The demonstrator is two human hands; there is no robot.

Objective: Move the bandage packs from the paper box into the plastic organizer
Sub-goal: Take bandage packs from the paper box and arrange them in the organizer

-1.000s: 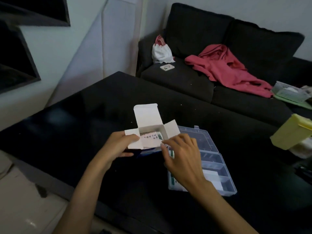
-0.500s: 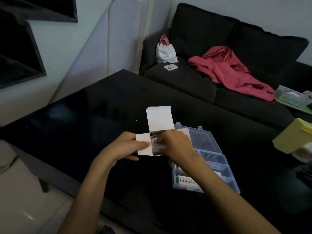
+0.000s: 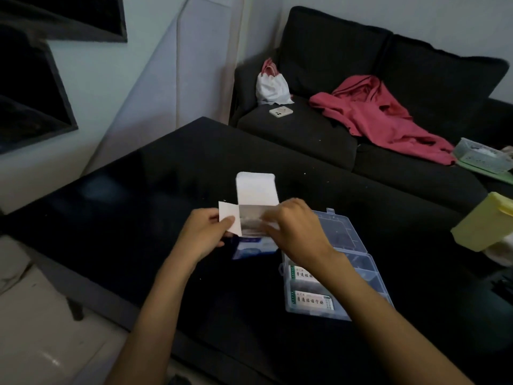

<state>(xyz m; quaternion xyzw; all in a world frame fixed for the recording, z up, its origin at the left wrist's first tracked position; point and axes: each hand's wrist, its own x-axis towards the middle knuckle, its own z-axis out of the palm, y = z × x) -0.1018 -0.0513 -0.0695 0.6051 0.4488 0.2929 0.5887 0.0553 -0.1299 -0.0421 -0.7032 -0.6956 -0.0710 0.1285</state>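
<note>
On the glossy black table (image 3: 138, 218), your clear plastic compartment organizer (image 3: 358, 245) already carries two printed bandage packs (image 3: 311, 301) in its near cells. Your left hand (image 3: 202, 234) pinches a side flap of the white paper box (image 3: 256, 190); your right hand (image 3: 297, 229) reaches into its mouth, grasp hidden. The remaining packs, probably light, thin and slick, are best pinched by their exposed edges.
</note>
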